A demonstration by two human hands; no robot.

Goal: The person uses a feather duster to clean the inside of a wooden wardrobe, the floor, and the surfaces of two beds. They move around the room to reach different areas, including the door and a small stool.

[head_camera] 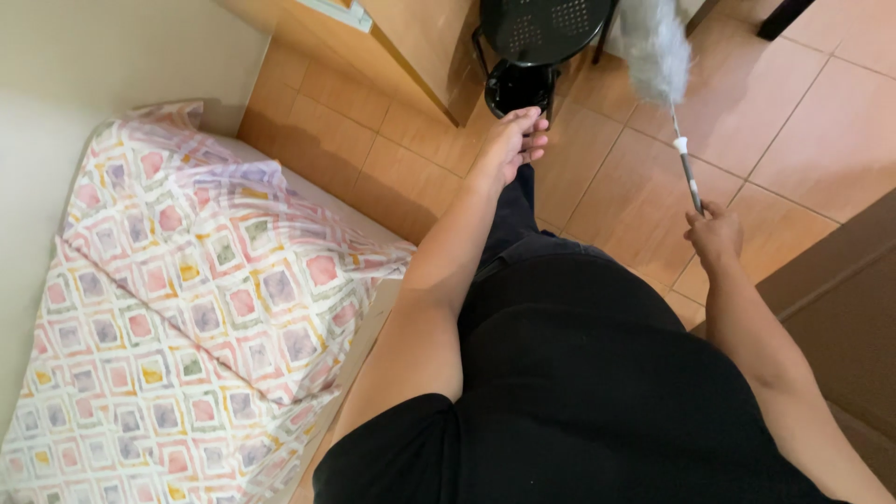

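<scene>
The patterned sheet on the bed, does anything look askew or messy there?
Yes. The patterned sheet is rumpled: a folded flap lies diagonally across the bed, and its far corner is bunched against the wall. Nothing spilled or damaged shows.

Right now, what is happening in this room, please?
A person in black clothes stands on a tiled floor and looks down. The right hand grips the thin handle of a grey fluffy duster, whose head is raised toward a black perforated chair. The left hand is stretched forward, open and holding nothing, near the chair's base. On the person's left lies a folded patterned cover on a bed or mattress by the wall.
</scene>
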